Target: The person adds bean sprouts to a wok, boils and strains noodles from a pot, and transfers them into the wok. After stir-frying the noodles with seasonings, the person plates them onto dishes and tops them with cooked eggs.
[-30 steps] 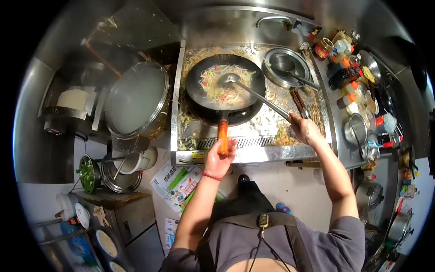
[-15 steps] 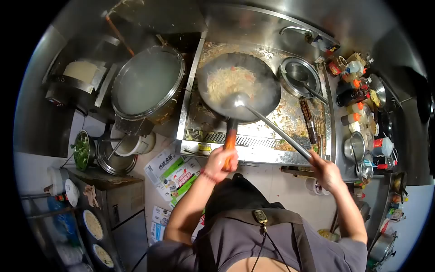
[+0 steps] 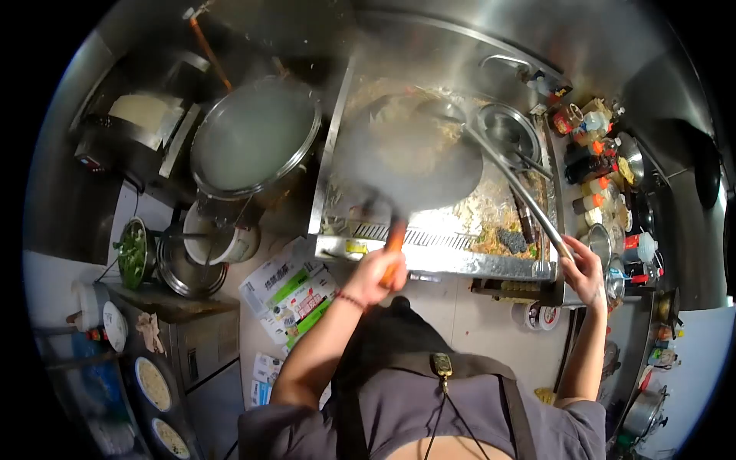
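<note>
My left hand (image 3: 372, 277) is closed around the orange-brown handle of a dark wok (image 3: 448, 188) on the stove. Steam blurs most of the wok's inside. Pale shredded food (image 3: 391, 115) shows faintly near its far edge. In my right hand (image 3: 584, 272) is the end of a long metal ladle (image 3: 523, 193). Its shaft slants up and left, and the bowl lies at the wok's far right side, partly veiled by steam. I cannot tell whether the bowl touches the food.
A large steaming pot (image 3: 253, 138) stands left of the stove (image 3: 429, 257). Behind the ladle shaft sits a metal basin (image 3: 510, 115) with another ladle in it. Sauce bottles (image 3: 590, 169) line the right side. A bowl of greens (image 3: 134, 257) is at lower left.
The ladle bowl has moved from the wok's near middle to its far right, and my right hand has shifted right. The wok looks tilted and much steamier. My left hand keeps its grip.
</note>
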The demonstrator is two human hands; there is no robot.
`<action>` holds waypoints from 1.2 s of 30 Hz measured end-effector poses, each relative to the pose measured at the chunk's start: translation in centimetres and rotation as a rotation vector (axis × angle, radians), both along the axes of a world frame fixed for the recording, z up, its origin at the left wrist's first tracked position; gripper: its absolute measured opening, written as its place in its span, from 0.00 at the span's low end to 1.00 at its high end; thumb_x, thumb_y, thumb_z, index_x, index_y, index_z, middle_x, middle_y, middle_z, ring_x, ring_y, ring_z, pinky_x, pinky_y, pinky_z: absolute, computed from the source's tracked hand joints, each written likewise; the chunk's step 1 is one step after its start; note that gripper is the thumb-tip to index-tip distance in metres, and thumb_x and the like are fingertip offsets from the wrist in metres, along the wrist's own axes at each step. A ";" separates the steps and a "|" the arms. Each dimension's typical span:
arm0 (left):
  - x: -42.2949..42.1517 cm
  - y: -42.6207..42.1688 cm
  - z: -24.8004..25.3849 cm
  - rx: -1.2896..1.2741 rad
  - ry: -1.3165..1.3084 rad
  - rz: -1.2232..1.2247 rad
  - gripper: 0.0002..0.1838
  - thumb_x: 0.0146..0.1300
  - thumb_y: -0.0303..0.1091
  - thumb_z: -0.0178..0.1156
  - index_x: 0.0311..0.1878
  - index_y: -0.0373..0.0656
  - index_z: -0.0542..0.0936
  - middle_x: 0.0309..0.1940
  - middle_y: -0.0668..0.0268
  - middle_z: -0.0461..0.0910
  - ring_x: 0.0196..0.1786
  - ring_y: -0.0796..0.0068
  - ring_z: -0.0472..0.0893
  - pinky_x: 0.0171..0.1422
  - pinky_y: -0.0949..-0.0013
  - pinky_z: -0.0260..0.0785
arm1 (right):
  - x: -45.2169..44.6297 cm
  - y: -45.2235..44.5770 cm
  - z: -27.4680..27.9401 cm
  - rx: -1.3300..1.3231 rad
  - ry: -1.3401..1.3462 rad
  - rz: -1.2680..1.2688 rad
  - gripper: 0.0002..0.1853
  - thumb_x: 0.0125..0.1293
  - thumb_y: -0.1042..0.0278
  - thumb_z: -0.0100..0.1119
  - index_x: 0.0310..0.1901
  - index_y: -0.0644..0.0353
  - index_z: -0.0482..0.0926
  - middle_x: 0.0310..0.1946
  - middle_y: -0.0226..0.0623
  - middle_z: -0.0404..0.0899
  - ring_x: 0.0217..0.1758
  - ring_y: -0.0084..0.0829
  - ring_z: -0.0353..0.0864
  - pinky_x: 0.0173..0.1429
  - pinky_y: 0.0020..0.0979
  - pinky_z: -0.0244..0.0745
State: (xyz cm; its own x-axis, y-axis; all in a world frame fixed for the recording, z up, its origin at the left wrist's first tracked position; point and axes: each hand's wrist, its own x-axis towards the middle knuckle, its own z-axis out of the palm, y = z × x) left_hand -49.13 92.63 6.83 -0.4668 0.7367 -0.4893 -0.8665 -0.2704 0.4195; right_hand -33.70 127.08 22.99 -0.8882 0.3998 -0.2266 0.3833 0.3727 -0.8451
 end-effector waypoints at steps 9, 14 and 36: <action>2.7 0.0 -4.6 -0.246 0.467 0.213 0.13 0.67 0.42 0.49 0.42 0.41 0.71 0.24 0.68 0.74 0.19 0.81 0.74 0.21 0.79 0.67 | -6.9 -1.8 -16.3 0.273 0.006 0.125 0.25 0.58 0.73 0.59 0.59 0.57 0.68 0.33 0.31 0.76 0.29 0.20 0.72 0.32 0.23 0.68; 19.0 -16.0 -19.6 -0.823 0.292 0.254 0.09 0.61 0.32 0.54 0.42 0.39 0.71 0.25 0.65 0.74 0.21 0.75 0.75 0.24 0.72 0.70 | -10.1 -6.6 -15.7 -0.612 0.420 -0.429 0.25 0.61 0.73 0.55 0.61 0.62 0.64 0.58 0.45 0.66 0.57 0.31 0.69 0.56 0.26 0.68; 48.0 -84.8 -20.9 -0.810 0.042 2.207 0.10 0.63 0.28 0.49 0.45 0.34 0.68 0.38 0.54 0.76 0.36 0.64 0.79 0.41 0.67 0.75 | 1.3 -108.6 -35.3 -0.933 -0.876 0.742 0.13 0.60 0.77 0.47 0.47 0.61 0.69 0.40 0.43 0.75 0.43 0.39 0.77 0.44 0.40 0.77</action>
